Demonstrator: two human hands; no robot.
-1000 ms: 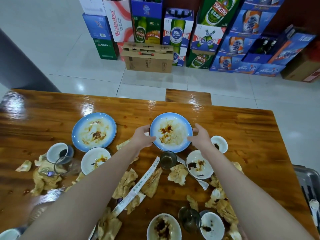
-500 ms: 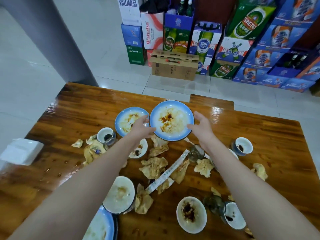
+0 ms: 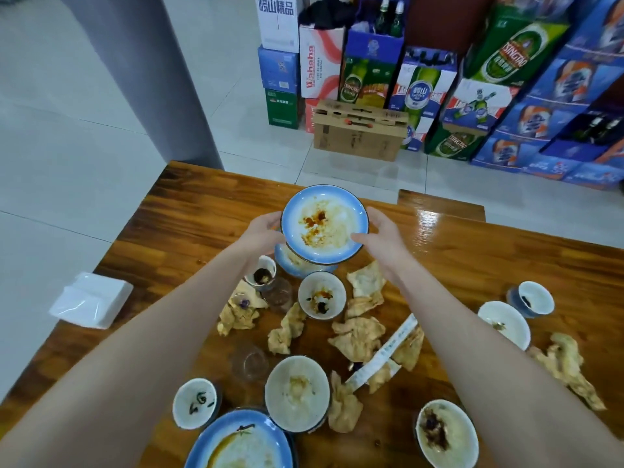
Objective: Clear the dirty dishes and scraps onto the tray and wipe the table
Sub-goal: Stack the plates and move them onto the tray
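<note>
1. A blue-rimmed plate [image 3: 325, 228], smeared with reddish-brown sauce, was held over the far middle of the wooden table [image 3: 506, 258].
2. The left hand [image 3: 261, 233] gripped the plate's left rim, its fingers curled around the edge. The right hand [image 3: 383, 236] gripped the right rim, with the thumb laid on the upper face.
3. A second plate [image 3: 293, 265] lay directly beneath, mostly hidden. Whether the two plates touched could not be told.
4. Just nearer the camera, a sauce-stained bowl [image 3: 322, 295], a small cup [image 3: 261, 273] and a drinking glass [image 3: 278, 295] stood close together.
5. Crumpled brownish napkins [image 3: 358, 337] were strewn across the middle of the table, and a long paper strip [image 3: 388, 349] lay slantwise among them.
6. Toward the near edge stood an empty glass [image 3: 250, 361], a large bowl [image 3: 297, 390], a little bowl [image 3: 196, 401] and a third plate [image 3: 241, 444] with a blue rim.
7. A bowl with dark scraps [image 3: 445, 432] sat at the near right. Farther right, a white bowl [image 3: 504, 324] stood just beside a blue cup [image 3: 535, 300].
8. A white packet [image 3: 91, 300] rested at the table's left edge.
9. Beyond the table, stacked beer cartons [image 3: 422, 92] and a brown cardboard box [image 3: 359, 130] stood on the tiled floor.
</note>
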